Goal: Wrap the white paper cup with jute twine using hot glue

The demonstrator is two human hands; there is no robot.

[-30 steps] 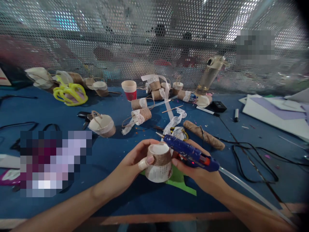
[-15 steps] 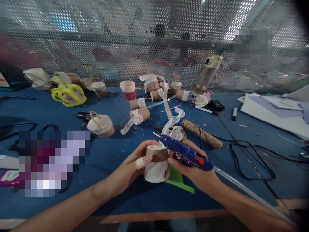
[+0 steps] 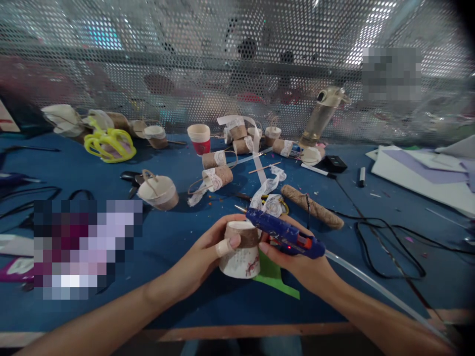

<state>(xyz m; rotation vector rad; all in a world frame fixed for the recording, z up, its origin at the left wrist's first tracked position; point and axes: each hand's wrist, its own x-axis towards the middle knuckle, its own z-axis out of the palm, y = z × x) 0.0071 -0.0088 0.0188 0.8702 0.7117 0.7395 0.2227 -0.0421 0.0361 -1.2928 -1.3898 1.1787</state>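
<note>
2 hands at work, and 1 white cup (image 3: 237, 264) sits between them, wide end down near the table's front edge, a brown twine band around its upper part. The left hand (image 3: 208, 247) is half curled, gripping the cup's left side, thumb across the twine. Over to the right hand (image 3: 295, 264): it's wrapped around 1 blue glue gun (image 3: 282, 231), nozzle pointing left above the cup; whether its fingers touch the cup, I can't tell. 1 clear glue stick (image 3: 356, 269) trails out behind. 1 green sheet (image 3: 272, 277) peeks out beside the cup. Beyond, 1 twine roll (image 3: 311, 207), 2 white-and-black markers (image 3: 362, 177), 1 red-and-white cup stack (image 3: 200, 143) and 1 tilted bottle (image 3: 321, 116).
</note>
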